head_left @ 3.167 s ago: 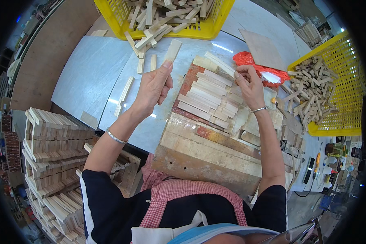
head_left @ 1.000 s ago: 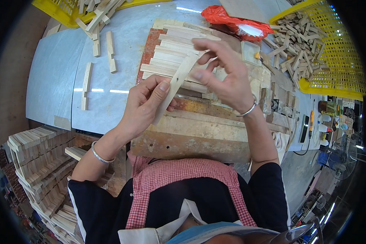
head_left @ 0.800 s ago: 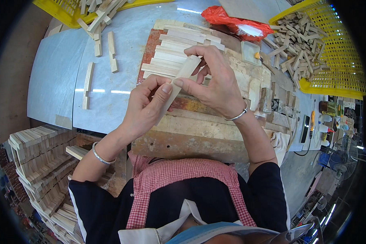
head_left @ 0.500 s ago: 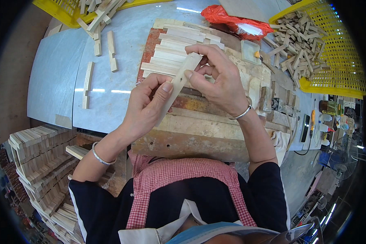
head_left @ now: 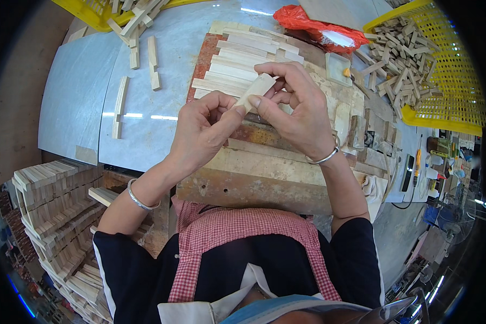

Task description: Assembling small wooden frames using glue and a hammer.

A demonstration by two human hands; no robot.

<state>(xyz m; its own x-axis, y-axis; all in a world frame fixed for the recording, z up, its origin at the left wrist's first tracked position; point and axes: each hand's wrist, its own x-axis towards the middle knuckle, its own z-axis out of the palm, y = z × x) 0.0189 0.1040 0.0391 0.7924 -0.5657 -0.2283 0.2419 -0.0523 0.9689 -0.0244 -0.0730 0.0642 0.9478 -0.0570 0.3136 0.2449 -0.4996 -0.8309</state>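
Note:
Between my hands is a pale strip of wood (head_left: 255,89), tilted and held above the work board. My left hand (head_left: 202,127) pinches its lower end between thumb and fingers. The thumb and fingertips of my right hand (head_left: 302,110) are closed on its upper end. Part of the strip is hidden behind my left fingers. Just beyond my hands, a row of similar pale wood strips (head_left: 235,60) lies side by side on a reddish-brown board (head_left: 208,51).
Loose wood pieces (head_left: 120,108) lie on the grey-blue tabletop (head_left: 75,92) to the left. A yellow basket (head_left: 453,81) of small wood blocks stands at the right, near a red plastic bag (head_left: 297,21) and a small square dish (head_left: 337,67). Stacked strips (head_left: 65,189) rise at lower left.
The strip has been turned in my hands: its long lower part, visible before below my left hand, is now out of sight. My left hand has shifted slightly right; both hands still grip it.

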